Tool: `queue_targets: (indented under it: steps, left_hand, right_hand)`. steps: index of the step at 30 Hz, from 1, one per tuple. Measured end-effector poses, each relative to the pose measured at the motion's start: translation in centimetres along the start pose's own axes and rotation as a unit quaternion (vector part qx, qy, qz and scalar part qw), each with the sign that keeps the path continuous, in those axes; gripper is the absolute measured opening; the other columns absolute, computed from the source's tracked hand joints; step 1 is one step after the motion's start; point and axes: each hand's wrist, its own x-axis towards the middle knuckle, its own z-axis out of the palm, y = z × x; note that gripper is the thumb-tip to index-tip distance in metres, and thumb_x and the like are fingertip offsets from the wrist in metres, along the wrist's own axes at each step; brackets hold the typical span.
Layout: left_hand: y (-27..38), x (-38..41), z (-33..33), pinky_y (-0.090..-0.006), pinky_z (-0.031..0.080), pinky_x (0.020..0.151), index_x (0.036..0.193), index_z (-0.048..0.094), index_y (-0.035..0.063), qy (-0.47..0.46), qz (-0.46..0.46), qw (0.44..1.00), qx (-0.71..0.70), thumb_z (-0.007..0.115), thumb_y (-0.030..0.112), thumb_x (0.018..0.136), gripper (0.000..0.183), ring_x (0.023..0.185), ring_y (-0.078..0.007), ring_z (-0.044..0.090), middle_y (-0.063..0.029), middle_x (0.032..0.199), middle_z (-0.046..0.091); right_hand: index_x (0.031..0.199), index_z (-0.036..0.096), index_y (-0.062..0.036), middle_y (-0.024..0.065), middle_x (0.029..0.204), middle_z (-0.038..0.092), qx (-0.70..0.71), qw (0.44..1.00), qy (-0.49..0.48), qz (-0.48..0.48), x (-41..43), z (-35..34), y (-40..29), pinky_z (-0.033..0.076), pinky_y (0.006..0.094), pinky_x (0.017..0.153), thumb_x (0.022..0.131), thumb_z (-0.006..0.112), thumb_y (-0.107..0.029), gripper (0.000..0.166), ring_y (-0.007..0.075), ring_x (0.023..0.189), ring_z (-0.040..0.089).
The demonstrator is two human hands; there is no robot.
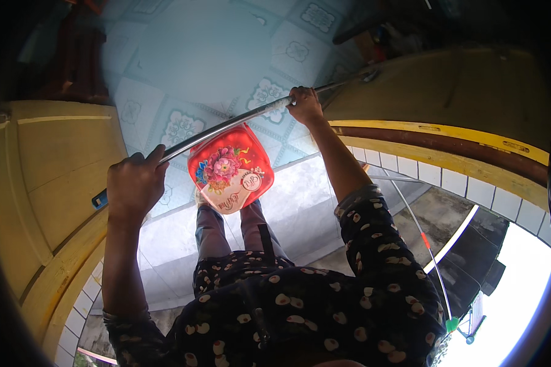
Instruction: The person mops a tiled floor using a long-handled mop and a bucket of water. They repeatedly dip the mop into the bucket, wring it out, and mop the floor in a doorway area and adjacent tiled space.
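My left hand point(135, 183) is closed round the lower end of a long metal pole point(232, 123), close to its blue end cap point(100, 199). Farther up the same pole, my right hand point(306, 104) grips it. The pole slants away to the upper right, where its far end lies in shadow and cannot be made out. Below the middle of the pole is a red plastic stool or container point(231, 172) with a printed flower top, just in front of my legs; what it rests on is hidden.
Patterned blue tiles point(181, 128) cover the floor ahead. Yellowish door panels stand on the left point(69, 169) and right point(441, 91). A pale stone step point(294, 188) lies under me. A thin pole with a red band point(424, 240) leans at the right.
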Motion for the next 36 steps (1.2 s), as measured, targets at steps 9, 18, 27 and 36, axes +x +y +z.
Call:
queue_targets:
  steps: [9, 18, 27, 36]
  left_hand:
    - [-5.5, -4.3, -9.1, -0.0381, 0.045, 0.056, 0.097, 0.067, 0.0136, -0.017, 0.007, 0.995, 0.094, 0.072, 0.012, 0.07, 0.028, 0.058, -0.0247, 0.059, -0.0077, 0.064, 0.058]
    - [-2.4, -2.7, -0.5, -0.0352, 0.05, 0.055, 0.1, 0.065, 0.0107, -0.056, 0.002, 0.998, 0.016, 0.071, 0.016, 0.076, 0.025, 0.058, -0.026, 0.063, -0.0107, 0.067, 0.064]
    - [-8.8, -6.4, -2.3, -0.0377, 0.051, 0.053, 0.084, 0.062, 0.0113, -0.084, -0.005, 0.996, 0.001, 0.068, 0.017, 0.077, 0.011, 0.057, -0.0263, 0.064, -0.0109, 0.06, 0.061]
    - [-5.8, -4.3, 0.8, -0.0368, 0.051, 0.054, 0.09, 0.065, 0.0119, -0.05, -0.015, 0.998, 0.03, 0.068, 0.022, 0.077, 0.017, 0.057, -0.0251, 0.064, -0.0099, 0.063, 0.062]
  right_hand:
    - [0.087, 0.062, -0.0069, 0.0125, 0.091, 0.063, 0.027, 0.996, -0.068, -0.06, -5.2, 4.3, -12.0, 0.045, 0.0463, 0.085, 0.078, 0.058, -0.028, 0.023, 0.0284, 0.095, 0.06]
    - [0.088, 0.063, -0.0036, 0.0155, 0.092, 0.065, 0.019, 0.987, -0.151, -0.051, -1.2, 2.2, -4.6, 0.047, 0.0437, 0.085, 0.08, 0.055, -0.025, 0.024, 0.0317, 0.095, 0.06]
    - [0.086, 0.06, -0.0067, 0.0128, 0.094, 0.063, 0.02, 0.994, -0.095, -0.047, -5.5, 7.1, -12.7, 0.045, 0.0429, 0.086, 0.076, 0.064, -0.027, 0.023, 0.0314, 0.095, 0.059]
    - [0.098, 0.062, -0.0105, 0.0116, 0.101, 0.064, -0.035, 0.978, -0.206, -0.022, -2.5, 4.5, -8.2, 0.048, 0.0427, 0.085, 0.082, 0.057, -0.032, 0.028, 0.0279, 0.098, 0.062]
